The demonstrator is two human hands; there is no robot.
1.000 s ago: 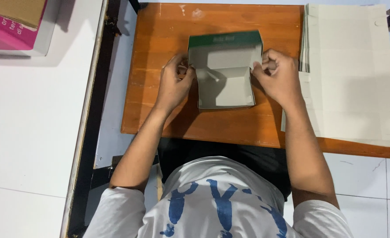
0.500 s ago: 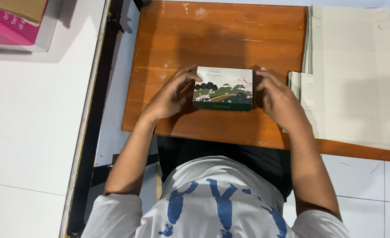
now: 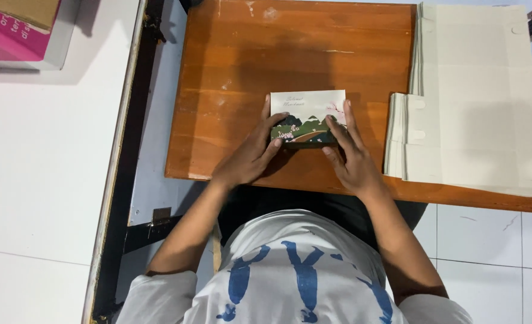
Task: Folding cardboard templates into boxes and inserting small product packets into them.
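A small folded cardboard box point(image 3: 307, 115) with a white top and a green landscape picture lies on the brown wooden desk point(image 3: 236, 78). My left hand point(image 3: 249, 151) rests at its left near corner, fingers on the box's side. My right hand point(image 3: 350, 157) presses on its right side, fingers laid flat over the lid's edge. Both hands hold the box down against the desk.
A thick stack of flat, unfolded grey-white box blanks point(image 3: 476, 102) covers the desk's right end and hangs over the edge. At top left stand a pink box point(image 3: 8, 33) and a brown carton on a white surface. White floor tiles lie below.
One second ago the box was an open grey flat sheet being folded; it has since been closed, turned picture side up and set down nearer me, with both hands following.
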